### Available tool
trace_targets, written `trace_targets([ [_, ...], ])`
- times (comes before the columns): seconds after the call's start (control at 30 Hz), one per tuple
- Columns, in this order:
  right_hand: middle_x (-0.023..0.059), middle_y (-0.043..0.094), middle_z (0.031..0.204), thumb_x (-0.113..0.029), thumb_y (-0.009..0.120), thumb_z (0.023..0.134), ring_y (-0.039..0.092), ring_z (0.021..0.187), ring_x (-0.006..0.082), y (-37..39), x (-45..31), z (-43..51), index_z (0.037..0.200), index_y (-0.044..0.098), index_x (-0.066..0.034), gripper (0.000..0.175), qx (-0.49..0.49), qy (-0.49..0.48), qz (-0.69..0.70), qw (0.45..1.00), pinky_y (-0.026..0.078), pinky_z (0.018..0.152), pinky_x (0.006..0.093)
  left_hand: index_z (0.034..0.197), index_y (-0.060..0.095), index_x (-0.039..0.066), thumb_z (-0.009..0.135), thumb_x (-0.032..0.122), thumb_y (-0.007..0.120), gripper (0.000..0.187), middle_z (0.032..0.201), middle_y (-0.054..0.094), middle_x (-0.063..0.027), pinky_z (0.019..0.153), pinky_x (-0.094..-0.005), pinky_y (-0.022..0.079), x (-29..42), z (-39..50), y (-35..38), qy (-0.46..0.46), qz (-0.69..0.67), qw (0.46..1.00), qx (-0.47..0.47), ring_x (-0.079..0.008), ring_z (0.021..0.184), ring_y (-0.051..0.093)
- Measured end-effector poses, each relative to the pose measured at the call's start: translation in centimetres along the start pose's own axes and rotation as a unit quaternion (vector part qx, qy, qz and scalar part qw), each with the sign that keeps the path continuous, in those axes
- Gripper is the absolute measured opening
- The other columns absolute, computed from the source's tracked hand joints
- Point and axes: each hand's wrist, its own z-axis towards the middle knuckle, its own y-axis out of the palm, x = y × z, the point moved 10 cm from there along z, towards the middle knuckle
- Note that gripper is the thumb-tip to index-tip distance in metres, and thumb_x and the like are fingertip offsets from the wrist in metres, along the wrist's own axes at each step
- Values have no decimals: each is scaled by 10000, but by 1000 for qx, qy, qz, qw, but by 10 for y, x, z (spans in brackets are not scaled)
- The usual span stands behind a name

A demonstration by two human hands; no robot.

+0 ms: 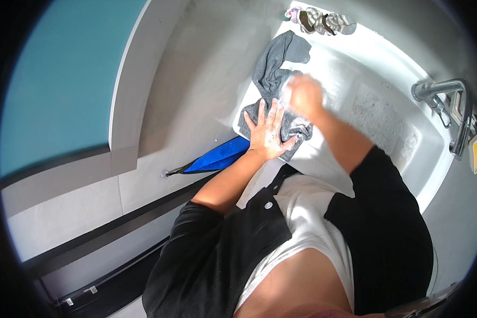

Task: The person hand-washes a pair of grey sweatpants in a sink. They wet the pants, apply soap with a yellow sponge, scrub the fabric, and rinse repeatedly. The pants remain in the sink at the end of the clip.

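A wet grey garment (274, 65) lies bunched along the left ledge of a white sink basin (342, 75). My left hand (268, 133) presses flat on its near part, fingers spread, with soap suds on the skin. Just right of those fingertips, my right hand (304, 97) is a blurred fist over the cloth. A pale, whitish object (286, 90) shows at the fist's left side; the blur hides what it is. Soapy folds of the garment lie beside my left thumb.
Patterned, bunched cloths (320, 20) lie on the basin's far rim. A chrome faucet (441, 91) reaches in from the right, near a yellow-and-white item (476, 151). A blue cloth (218, 157) hangs from a wall hook (165, 173) at left. Foamy residue (381, 119) coats the basin.
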Motion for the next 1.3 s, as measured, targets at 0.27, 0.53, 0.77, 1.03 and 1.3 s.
trace_targets([
  [0.27, 107, 650, 938, -302, 590, 812, 627, 904, 303, -7, -17, -12, 808, 708, -122, 216, 88, -35, -39, 995, 546, 739, 423, 1522, 312, 89, 769, 654, 599, 983, 1622, 183, -127, 1083, -749, -28, 1, -1, 24, 5, 66, 989, -128, -388, 1501, 32],
  [0.53, 127, 629, 986, -290, 583, 859, 611, 952, 292, -8, 29, 11, 897, 710, -78, 250, -25, 91, -11, 996, 535, 711, 475, 1515, 322, 59, 781, 653, 573, 977, 1621, 193, -112, 1083, -748, -44, 2, -2, 0, 1, -4, 1000, 29, -385, 1501, 37],
  [0.77, 104, 628, 1087, -293, 574, 881, 601, 1035, 308, -14, 62, 32, 1012, 690, -129, 240, -17, 92, -89, 992, 520, 814, 468, 1528, 268, 36, 792, 674, 559, 1017, 1635, 139, -105, 1098, -737, -16, 0, 1, 0, -4, 1, 1000, 11, -384, 1501, 30],
  [1.03, 179, 619, 1266, -517, 749, 791, 571, 1186, 290, -4, 177, 23, 1259, 584, -2, 715, -193, 280, 344, 875, 446, 977, 402, 1308, 576, 35, 754, 505, 696, 737, 1447, 445, -166, 1020, -791, 73, 22, 9, -25, 21, -2, 990, 138, -395, 1460, 195],
  [1.3, 215, 637, 1151, -286, 774, 714, 608, 1083, 374, -74, 166, 32, 1105, 652, -80, 458, -248, 175, 76, 950, 491, 908, 400, 1243, 560, 98, 702, 251, 708, 582, 1257, 522, -121, 1053, -546, 303, 71, 95, -2, 71, -66, 994, 40, -304, 1238, 467],
])
